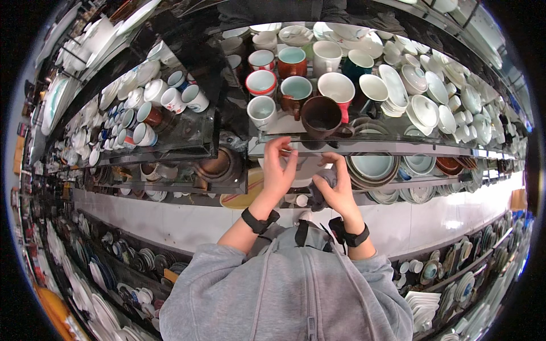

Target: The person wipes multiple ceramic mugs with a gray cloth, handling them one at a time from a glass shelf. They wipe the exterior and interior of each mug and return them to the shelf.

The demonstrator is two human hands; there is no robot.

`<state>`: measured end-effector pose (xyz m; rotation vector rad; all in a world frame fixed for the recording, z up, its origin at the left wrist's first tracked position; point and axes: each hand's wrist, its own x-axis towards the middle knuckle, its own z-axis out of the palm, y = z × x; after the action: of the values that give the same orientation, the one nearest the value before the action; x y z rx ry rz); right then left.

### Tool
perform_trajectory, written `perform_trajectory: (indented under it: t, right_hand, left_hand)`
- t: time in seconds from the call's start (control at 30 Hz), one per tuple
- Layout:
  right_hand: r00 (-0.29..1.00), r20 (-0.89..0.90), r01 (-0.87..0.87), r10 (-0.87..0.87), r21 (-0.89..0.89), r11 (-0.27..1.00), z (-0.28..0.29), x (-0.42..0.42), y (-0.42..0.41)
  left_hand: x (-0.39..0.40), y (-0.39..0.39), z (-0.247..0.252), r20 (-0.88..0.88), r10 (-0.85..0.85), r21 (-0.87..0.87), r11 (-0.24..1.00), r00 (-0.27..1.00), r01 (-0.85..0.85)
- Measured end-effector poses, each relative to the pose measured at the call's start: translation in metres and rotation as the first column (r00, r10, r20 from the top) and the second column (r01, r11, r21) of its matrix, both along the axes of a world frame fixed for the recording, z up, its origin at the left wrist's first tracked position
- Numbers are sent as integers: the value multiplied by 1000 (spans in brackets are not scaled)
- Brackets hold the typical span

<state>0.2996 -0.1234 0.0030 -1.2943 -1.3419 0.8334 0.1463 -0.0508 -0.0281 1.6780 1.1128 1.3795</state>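
My left hand (279,168) is raised at the front edge of the glass shelf, its fingers apart and holding nothing. To its right, my right hand (337,183) has a dark grey cloth (320,189) between thumb and fingers. Just beyond the hands a dark brown mug (322,117) stands near the shelf's edge, its handle to the right. Behind it are a brown mug with a pale blue inside (295,90), a white cup (262,111), a red-rimmed cup (261,82) and a white mug with a red lower part (336,89).
A lower shelf holds stacked bowls (373,166), a dark round pot (217,164) and a yellow dish (243,192). More cups (145,134) stand on the left shelf, and white lidded dishes (423,111) at right. Racks of plates line the aisle behind me.
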Motion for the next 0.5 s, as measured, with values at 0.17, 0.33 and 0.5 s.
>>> perform_trajectory:
  t: [0.17,0.33,0.5]
  right_hand:
    - [998,-59,4,-4,9,1000,12,-16,-3]
    - [998,-30,54,-54,2,999,32,-57,-2]
    - [995,22,93,-94,59,994,41,-107,1]
  left_hand:
    - [-67,32,8,-3,208,83,975,978,-207]
    - [-153,82,38,-441,407,302,907,800,-294]
    - [-214,140,40,-676,397,266,917,621,-297]
